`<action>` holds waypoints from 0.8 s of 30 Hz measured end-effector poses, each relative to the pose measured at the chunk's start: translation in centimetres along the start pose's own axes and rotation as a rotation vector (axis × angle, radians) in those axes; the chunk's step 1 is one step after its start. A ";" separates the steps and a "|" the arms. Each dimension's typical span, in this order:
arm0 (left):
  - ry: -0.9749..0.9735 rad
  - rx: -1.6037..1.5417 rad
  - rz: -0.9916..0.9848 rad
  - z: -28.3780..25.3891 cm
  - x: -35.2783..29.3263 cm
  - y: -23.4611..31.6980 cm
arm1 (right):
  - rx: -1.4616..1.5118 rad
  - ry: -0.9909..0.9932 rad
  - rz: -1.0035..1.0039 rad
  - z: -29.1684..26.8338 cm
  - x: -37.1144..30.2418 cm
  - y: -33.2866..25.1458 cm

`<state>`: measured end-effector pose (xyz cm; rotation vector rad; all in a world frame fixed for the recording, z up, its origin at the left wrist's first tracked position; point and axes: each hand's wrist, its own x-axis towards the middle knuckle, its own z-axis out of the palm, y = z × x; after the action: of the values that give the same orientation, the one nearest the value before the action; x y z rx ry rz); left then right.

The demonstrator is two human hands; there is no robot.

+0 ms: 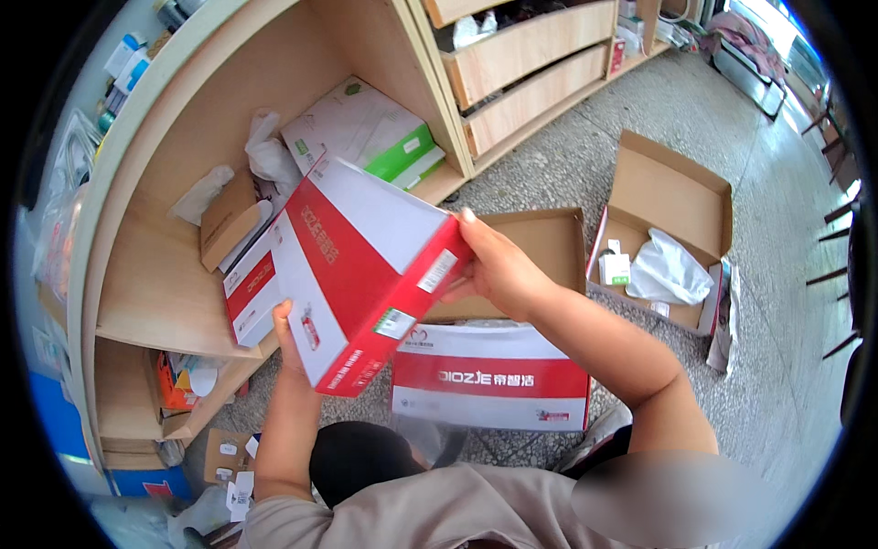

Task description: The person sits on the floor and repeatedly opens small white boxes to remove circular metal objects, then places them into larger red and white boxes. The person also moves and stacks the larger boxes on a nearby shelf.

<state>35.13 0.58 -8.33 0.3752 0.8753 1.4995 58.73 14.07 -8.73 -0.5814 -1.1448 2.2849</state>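
A flat red and white carton [366,247] is held up, tilted, in front of the wooden shelf. My left hand [288,339] grips its near left edge, with the thumb on the printed face and the other fingers hidden. My right hand [498,265] clasps the right end, its thumb at the top edge and fingers underneath. Partly behind the held carton, a similar red and white box [251,291] rests on the shelf. On the floor in front of my knees lies another red and white box [489,375], part of an open carton with brown inner sides.
The wooden shelf [146,284] also holds a white and green box [366,128] and a white plastic bag [268,145]. To the right, an open cardboard box [672,183] contains a white bag [672,267] and small packets. Wooden drawers [530,55] stand beyond.
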 end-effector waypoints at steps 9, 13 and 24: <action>-0.004 0.138 0.123 -7.6 4.4 -0.1 | 0.094 0.161 0.087 -0.7 1.3 4.5; -0.032 0.131 0.044 -8.1 9.3 -1.0 | 0.151 0.287 0.052 -2.8 2.8 6.1; 0.276 0.407 0.256 -11.9 14.2 -1.8 | 0.188 0.730 -0.253 -7.8 25.4 4.5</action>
<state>25.99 10.45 -21.19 0.6046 1.4032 1.6282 42.44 32.04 -20.37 -1.0146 -0.5943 1.7023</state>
